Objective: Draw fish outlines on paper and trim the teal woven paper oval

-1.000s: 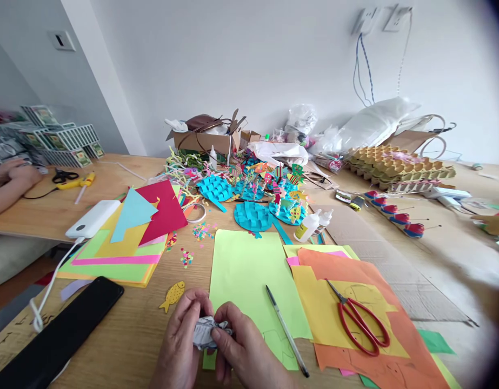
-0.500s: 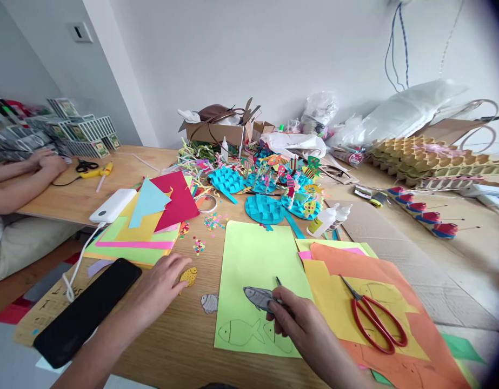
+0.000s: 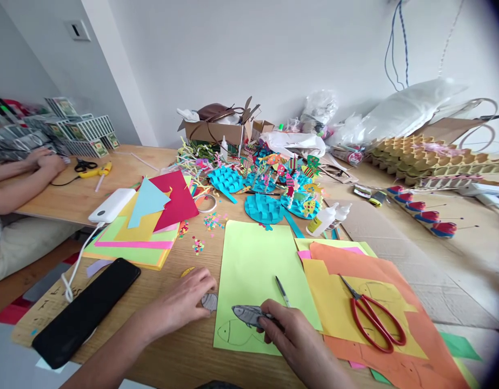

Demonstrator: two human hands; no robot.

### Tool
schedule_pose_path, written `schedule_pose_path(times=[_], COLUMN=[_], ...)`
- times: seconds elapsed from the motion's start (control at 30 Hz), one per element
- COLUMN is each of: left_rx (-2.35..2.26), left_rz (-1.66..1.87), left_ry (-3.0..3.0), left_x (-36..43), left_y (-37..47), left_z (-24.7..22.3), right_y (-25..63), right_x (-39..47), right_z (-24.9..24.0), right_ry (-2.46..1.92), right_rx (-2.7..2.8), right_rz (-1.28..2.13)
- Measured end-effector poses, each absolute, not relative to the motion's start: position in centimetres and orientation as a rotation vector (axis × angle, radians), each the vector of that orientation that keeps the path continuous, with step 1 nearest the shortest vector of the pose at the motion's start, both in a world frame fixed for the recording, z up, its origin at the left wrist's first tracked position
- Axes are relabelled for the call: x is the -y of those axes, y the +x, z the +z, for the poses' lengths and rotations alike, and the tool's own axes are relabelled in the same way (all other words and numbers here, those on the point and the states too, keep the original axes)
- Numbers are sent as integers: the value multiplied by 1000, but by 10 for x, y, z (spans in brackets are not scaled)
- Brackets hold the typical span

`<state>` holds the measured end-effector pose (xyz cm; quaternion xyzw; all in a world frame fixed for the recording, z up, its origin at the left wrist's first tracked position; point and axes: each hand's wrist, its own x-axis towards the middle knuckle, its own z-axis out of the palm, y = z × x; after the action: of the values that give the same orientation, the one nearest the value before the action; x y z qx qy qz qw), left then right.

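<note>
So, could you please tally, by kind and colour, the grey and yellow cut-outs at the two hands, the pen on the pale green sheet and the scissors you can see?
Grey cut-outs: 2 (one in the right hand, another by the left hand)
Yellow cut-out: 1, partly hidden
Pen: 1
Red-handled scissors: 1
Black-handled scissors: 1
Total: 6

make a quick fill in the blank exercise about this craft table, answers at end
The right hand holds a cut-out shaped like a ____.
The scissors near the right hand have ____ handles.
The sheet under the held cut-out is light ____.
Between the left hand and the sheet, another cut-out is colored ____.
Missing words: fish; red; green; gray.
</note>
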<state>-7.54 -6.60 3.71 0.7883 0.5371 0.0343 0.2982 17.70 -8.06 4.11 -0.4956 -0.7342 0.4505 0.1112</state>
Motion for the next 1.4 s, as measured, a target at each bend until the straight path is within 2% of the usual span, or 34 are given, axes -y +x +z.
schedule_pose_path(times=[0.13, 0.23, 0.97, 1.23, 1.4], left_rx=[-1598, -1625, -1552, -1519, -1516], left_rz=[152, 73, 146, 410, 724], left_ry=[2087, 2110, 2068, 1826, 1515], left_x=[59, 54, 42, 42, 48], left_y=[-108, -121, -118, -119, -106], left_z=[37, 32, 29, 38, 42], right_y=[177, 175, 162, 167, 168], right_x=[84, 86, 84, 84, 83], right_z=[37, 35, 26, 22, 23], right_ry=[-1422, -1396, -1319, -1309, -1249], right_rx=[2162, 2170, 2275, 2235, 1890], right_rz=[1350, 1358, 1365, 1410, 1615])
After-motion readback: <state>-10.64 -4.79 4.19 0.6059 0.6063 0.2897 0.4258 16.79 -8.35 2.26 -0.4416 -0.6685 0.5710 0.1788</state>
